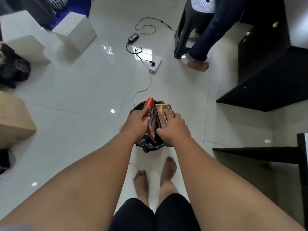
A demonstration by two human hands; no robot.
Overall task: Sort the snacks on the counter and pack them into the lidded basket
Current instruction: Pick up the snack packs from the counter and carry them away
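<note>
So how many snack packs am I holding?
2: a glossy red foil packet in the left hand, a brown cardboard box in the right hand. More may be hidden inside the dark woven basket.

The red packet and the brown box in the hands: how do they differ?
The red packet is a glossy wrapper with a rounded end; the brown box is a flat-sided carton with sharp corners. The left hand grips the red packet, while the right hand grips the brown box. Both are held side by side, standing on end, over the basket.
</note>
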